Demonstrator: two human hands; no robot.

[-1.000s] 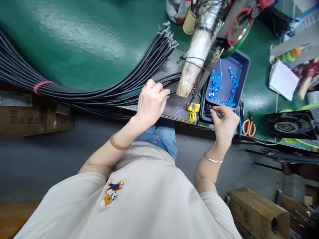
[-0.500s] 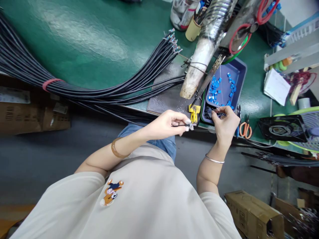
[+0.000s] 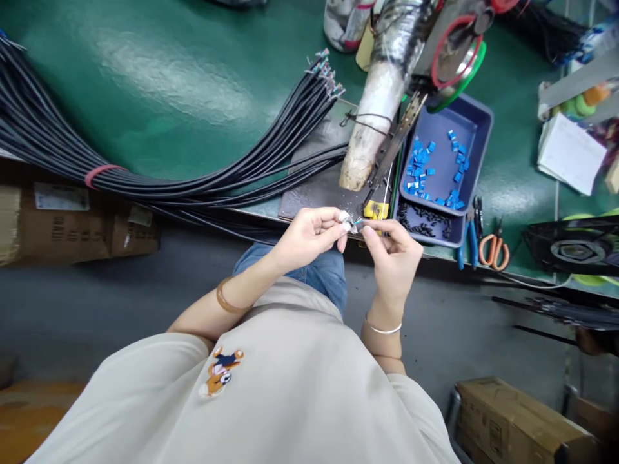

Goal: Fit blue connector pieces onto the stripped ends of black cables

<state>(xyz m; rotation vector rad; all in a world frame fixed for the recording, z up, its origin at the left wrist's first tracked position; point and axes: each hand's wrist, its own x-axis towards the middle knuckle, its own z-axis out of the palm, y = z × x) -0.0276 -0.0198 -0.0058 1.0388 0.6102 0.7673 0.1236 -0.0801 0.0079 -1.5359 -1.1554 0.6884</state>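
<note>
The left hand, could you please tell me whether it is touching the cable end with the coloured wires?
Touching: the head view shows the left hand pinching the cable end between thumb and fingers.

My bench has a shiny green top (image 3: 169, 55). A long bundle of black cables (image 3: 213, 183) curves across it on my left, sagging over the near edge. In front of me a dark board (image 3: 312, 196) lies flat along that edge. To its right sit overlapping purple trays (image 3: 477, 116), with blue-handled pliers (image 3: 472, 238) just beside them, then orange-handled cutters (image 3: 494, 248). Farther right I see white papers (image 3: 570, 154).
</note>
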